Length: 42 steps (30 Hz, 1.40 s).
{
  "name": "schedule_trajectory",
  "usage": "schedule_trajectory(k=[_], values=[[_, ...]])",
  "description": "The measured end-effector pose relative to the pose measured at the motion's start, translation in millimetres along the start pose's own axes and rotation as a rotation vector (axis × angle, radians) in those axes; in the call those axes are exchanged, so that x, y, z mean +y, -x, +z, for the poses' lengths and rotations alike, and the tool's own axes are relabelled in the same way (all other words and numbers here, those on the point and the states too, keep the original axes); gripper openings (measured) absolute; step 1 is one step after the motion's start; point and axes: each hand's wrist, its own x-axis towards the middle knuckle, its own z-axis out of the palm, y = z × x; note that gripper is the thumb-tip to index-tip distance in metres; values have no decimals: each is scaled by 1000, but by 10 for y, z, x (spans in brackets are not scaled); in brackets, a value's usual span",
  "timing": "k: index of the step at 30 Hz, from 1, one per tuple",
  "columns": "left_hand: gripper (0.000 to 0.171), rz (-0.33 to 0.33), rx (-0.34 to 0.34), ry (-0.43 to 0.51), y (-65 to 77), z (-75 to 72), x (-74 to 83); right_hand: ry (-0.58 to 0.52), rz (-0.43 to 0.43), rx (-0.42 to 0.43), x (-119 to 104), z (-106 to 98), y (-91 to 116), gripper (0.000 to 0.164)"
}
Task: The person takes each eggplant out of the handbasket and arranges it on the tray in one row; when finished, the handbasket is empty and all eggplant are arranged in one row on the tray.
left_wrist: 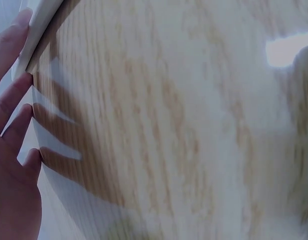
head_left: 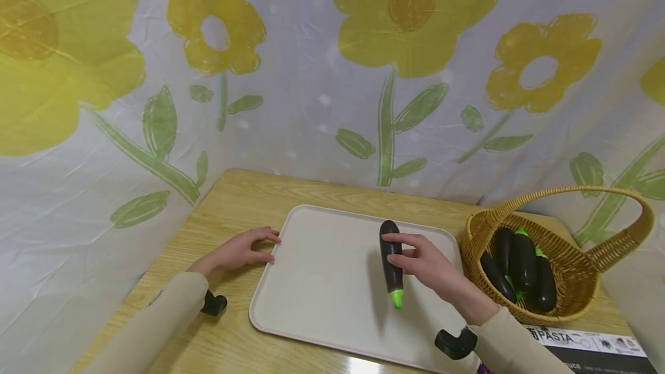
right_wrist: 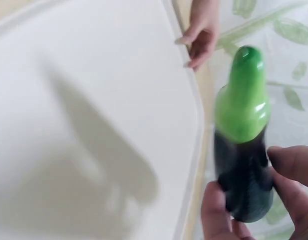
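A dark purple eggplant with a bright green stem end [head_left: 392, 258] is pinched between the thumb and fingers of my right hand [head_left: 428, 261]. It is held above the white tray [head_left: 322, 281], and its shadow falls on the tray's surface. In the right wrist view the green end of the eggplant [right_wrist: 243, 115] points toward the camera. My left hand [head_left: 246, 249] is at the tray's left edge, fingertips touching the rim, the rest of it over the wooden table. The left wrist view shows its fingers [left_wrist: 16, 95] spread beside the tray rim.
To the right of the tray stands a wicker basket [head_left: 576, 281] with a tall handle, several eggplants [head_left: 523, 261] inside. A black and white printed sheet marked PASTA [head_left: 587, 342] lies in front of it. A flower-patterned curtain [head_left: 306, 74] hangs behind the wooden table [head_left: 228, 316].
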Motion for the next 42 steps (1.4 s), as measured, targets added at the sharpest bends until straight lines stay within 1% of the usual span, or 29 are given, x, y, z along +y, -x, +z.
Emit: schedule_trajectory(k=[5, 9, 13, 15, 18, 21, 23, 26, 30, 36, 39, 42], values=[[42, 13, 10, -13, 19, -19, -35, 98, 35, 7, 46, 387, -427, 42], [42, 34, 10, -18, 16, -21, -17, 256, 30, 17, 63, 698, -735, 40], [40, 53, -13, -2, -12, -12, 35, 393, -37, 11, 76, 954, -972, 39], [39, 61, -25, 3, -33, -10, 57, 441, -69, 16, 78, 1054, -1058, 38], [38, 59, -30, 7, -49, -8, 67, 494, -103, 46, 54, 1171, -1159, 37], [37, 51, -29, 3, -50, -8, 70, 527, -102, 80, 14, 1237, -1227, 38], [37, 45, -24, -2, -41, -11, 70, 540, -90, 84, -8, 1264, -1262, 38], [38, 36, -10, -21, -21, -17, 54, 550, -73, 61, -48, 1290, -1288, 39], [38, 33, -4, -37, -10, -18, 36, 531, -69, 30, -79, 1314, -1295, 36], [38, 39, -13, -49, -28, -11, 19, 507, -62, 29, -77, 1313, -1278, 36], [38, 44, -15, -43, -33, -9, 25, 517, -52, 14, -83, 1300, -1261, 37], [38, 49, -14, -43, -37, -10, 24, 535, -61, -6, -83, 1286, -1256, 38]])
